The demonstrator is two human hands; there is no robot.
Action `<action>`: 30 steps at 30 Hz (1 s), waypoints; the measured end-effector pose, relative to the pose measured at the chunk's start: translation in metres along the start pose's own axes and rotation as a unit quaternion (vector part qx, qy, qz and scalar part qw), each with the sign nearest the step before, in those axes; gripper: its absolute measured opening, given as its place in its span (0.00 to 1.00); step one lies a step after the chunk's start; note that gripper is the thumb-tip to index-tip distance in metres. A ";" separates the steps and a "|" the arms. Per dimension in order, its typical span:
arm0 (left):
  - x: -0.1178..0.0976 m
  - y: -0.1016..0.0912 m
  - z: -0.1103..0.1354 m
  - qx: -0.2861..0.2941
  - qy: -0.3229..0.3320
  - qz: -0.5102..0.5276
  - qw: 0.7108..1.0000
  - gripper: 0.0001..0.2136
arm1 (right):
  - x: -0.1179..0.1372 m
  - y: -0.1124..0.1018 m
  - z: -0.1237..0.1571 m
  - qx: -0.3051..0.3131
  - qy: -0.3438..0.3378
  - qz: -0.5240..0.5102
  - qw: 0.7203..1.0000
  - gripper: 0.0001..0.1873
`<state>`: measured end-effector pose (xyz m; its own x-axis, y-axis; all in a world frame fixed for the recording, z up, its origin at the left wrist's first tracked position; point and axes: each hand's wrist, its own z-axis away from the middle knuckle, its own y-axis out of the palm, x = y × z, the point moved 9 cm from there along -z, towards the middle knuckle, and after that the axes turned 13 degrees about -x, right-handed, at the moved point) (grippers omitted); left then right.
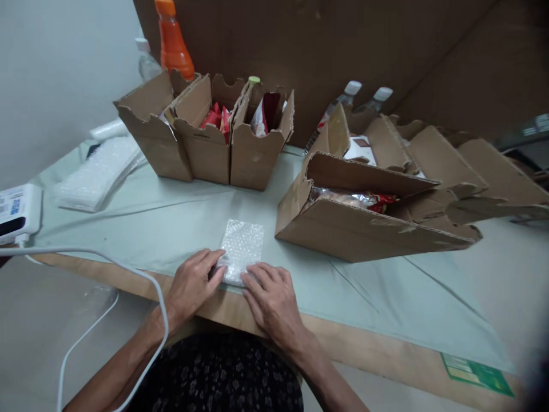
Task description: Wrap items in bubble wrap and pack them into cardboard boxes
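Observation:
A small rectangular bubble wrap bag (243, 246) lies flat near the front edge of the cloth-covered table. My left hand (194, 284) is at its left side, with the thumb and fingers holding that edge. Against the lower right edge is my right hand (271, 294), fingers bent over the plastic and thumb low beside the corner. Both palms face inward. Whether anything is inside the bubble wrap I cannot tell.
Cardboard bins (253, 163) with packets stand at the back, and a larger cardboard bin (330, 234) stands right. Stacked bubble wrap (96, 177) lies left. A white device (21, 212) trails a cable (159, 292) across my left forearm. Behind stands an orange bottle (175, 48).

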<state>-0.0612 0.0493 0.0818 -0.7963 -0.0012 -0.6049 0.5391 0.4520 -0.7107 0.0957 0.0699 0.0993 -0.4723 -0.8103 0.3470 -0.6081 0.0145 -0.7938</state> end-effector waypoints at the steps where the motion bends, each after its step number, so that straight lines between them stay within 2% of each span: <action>1: -0.003 -0.004 0.003 -0.014 0.015 0.003 1.000 0.14 | -0.002 0.002 -0.004 0.004 -0.002 -0.009 1.000 0.12; 4: -0.014 -0.012 0.013 -0.021 0.070 0.028 0.997 0.14 | -0.012 0.002 -0.013 0.015 0.016 -0.057 0.998 0.12; 7: -0.014 -0.007 0.014 0.011 0.075 0.039 0.996 0.12 | -0.022 -0.001 -0.018 0.024 0.041 -0.089 0.995 0.13; 11: -0.006 0.004 -0.006 0.009 0.059 0.012 0.998 0.13 | -0.022 -0.014 -0.025 -0.028 0.017 -0.015 0.999 0.15; 13: -0.002 0.008 -0.015 -0.004 0.052 -0.012 0.999 0.13 | -0.017 -0.007 -0.029 -0.006 -0.019 0.017 1.000 0.16; 17: 0.002 -0.002 -0.017 -0.069 0.000 0.002 0.998 0.13 | -0.019 0.018 -0.040 0.060 -0.051 0.032 0.996 0.16; 19: 0.008 -0.013 -0.006 -0.099 -0.070 0.053 0.991 0.14 | -0.028 0.022 -0.045 0.059 -0.036 0.016 0.997 0.14; 21: 0.018 -0.016 0.011 -0.093 -0.186 0.127 0.970 0.16 | -0.036 0.018 -0.046 0.033 0.001 -0.024 0.999 0.14; 24: 0.021 0.004 0.038 -0.018 -0.349 0.289 0.891 0.23 | -0.043 0.005 -0.039 -0.013 0.089 -0.105 0.990 0.14; 25: 0.015 0.012 0.042 0.005 -0.373 0.344 0.862 0.25 | -0.043 0.002 -0.034 -0.018 0.121 -0.132 0.984 0.14; 27: -0.001 0.027 0.043 0.033 -0.380 0.435 0.816 0.26 | -0.038 0.000 -0.022 -0.013 0.178 -0.185 0.966 0.13; 30: -0.017 0.040 0.039 0.019 -0.374 0.513 0.772 0.24 | -0.027 -0.005 -0.007 -0.020 0.208 -0.219 0.953 0.11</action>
<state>-0.0158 0.0328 0.0496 0.4288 -0.1811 -0.8850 0.8007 0.5298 0.2796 0.1069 0.0962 0.0978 -0.3748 -0.4422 0.8149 -0.8246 -0.2427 -0.5110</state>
